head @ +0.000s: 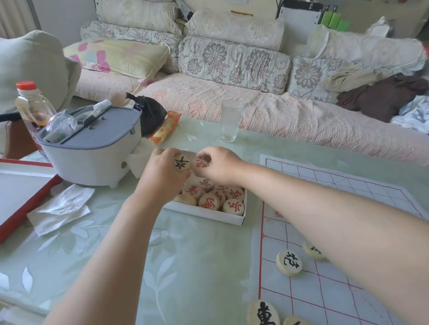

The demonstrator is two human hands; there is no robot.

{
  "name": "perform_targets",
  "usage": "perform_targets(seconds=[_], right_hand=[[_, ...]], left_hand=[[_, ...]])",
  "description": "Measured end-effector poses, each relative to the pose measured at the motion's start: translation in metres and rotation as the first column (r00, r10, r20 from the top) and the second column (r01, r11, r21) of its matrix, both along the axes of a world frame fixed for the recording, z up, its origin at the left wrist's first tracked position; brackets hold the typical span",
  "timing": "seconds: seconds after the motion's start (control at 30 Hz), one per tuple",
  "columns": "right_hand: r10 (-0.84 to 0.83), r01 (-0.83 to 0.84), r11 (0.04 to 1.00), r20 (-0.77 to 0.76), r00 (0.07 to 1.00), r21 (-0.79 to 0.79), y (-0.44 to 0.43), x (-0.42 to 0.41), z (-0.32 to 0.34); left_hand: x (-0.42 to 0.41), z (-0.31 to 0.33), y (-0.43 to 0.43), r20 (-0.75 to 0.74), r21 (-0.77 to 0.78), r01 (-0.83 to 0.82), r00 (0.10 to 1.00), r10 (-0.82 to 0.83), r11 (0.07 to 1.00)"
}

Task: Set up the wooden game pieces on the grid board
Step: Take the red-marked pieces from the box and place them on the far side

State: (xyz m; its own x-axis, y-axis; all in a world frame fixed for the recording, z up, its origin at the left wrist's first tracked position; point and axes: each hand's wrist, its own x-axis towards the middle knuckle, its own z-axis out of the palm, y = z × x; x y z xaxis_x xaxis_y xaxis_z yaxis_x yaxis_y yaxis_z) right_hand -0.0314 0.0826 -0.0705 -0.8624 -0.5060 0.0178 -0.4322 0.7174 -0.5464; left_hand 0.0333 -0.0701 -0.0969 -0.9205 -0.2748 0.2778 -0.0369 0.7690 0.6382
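Fingers (170, 153) of the left hand (159, 175) curl round a black piece (182, 163). The right hand (220, 167) pinches a red piece (200, 163). Both hands are over the far end of the box (232, 219).

- Board (336, 230): right of the box, a red grid on pale sheet. Black pieces lie at its corner, nearer than the box. The closest one (263, 315) reads 車; the others are cut off, part hidden by the forearm, or illegible.
- Box: white and open, packed with touching red-marked discs (209, 203). Their characters are inverted and not surely read.
- Step, as judged: drawing pieces from the box, early on. The next move calls for carrying both right of the box and seating each on a line crossing, black on the near side.
- Glass (231, 120): beyond the box.
- Tub (91, 154): left of the box, grey, with no legible label.
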Motion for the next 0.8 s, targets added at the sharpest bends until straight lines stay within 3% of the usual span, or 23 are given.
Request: perform_targets(seconds=[0.3,0.43,0.67,0.8], right_hand=[[-0.238,0.238,0.971,-0.001,0.971,0.035,0.146,0.011,0.012],[-0.255,0.254,0.966,0.033,0.966,0.043,0.199,0.032,0.002],[-0.285,0.282,0.955,0.016,0.958,0.093,0.246,0.057,-0.022],[-0.254,0.248,0.95,0.01,0.967,0.191,0.252,0.066,-0.035]], left_hand=[[-0.006,0.016,0.105,-0.013,-0.049,0.316,0.948,-0.317,0.947],[-0.001,0.015,0.152,0.117,-0.105,0.484,0.874,-0.472,0.869],[0.02,0.004,0.176,0.3,-0.334,0.579,0.813,-0.499,0.744],[0.026,0.0,0.177,0.365,-0.34,0.628,0.774,-0.518,0.7]])
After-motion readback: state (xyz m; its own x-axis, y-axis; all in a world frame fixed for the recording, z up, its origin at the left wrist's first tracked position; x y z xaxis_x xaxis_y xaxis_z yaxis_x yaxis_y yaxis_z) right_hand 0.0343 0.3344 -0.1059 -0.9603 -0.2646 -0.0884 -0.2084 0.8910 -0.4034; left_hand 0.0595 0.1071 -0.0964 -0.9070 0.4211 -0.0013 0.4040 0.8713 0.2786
